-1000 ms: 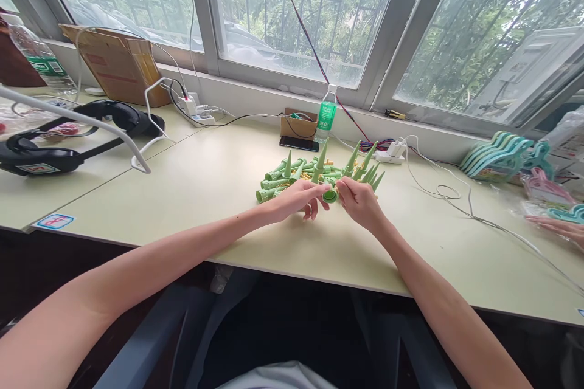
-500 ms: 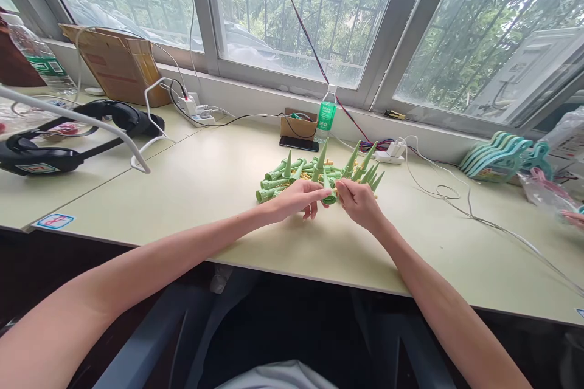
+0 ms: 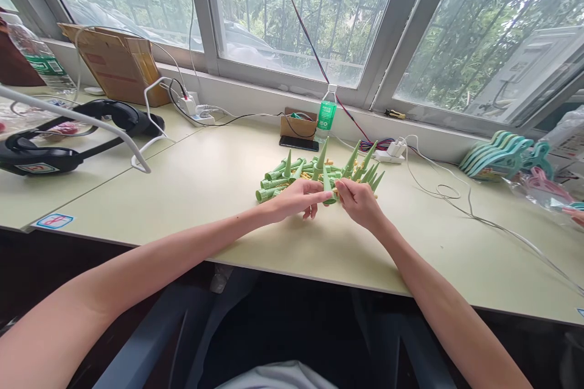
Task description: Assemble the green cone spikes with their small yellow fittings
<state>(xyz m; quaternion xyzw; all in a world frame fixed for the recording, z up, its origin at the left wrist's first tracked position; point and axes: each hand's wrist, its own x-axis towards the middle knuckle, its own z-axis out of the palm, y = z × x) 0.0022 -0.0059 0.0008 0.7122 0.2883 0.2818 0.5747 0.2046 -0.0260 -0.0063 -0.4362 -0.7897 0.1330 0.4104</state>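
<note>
A pale green plastic spike with a wide round base is in my left hand; the thumb and fingers close around its base. My right hand is pinched right beside it on a small yellow-orange peg, mostly hidden by the fingertips. The peg meets the side of the spike's base; how deep it sits I cannot tell. Just behind both hands lies a pile of similar green spikes, several pointing upward on the right, with yellow pegs among them.
A phone, a small cardboard box and a green-labelled bottle stand behind the pile. Black headgear and white cables lie left. Power strips, turquoise hangers and plastic bags are at right, where another person's hand shows.
My hands and the green spike stay almost in place, with the spike turned very slightly. At the far right edge, the pink hangers in the bag have shifted.
</note>
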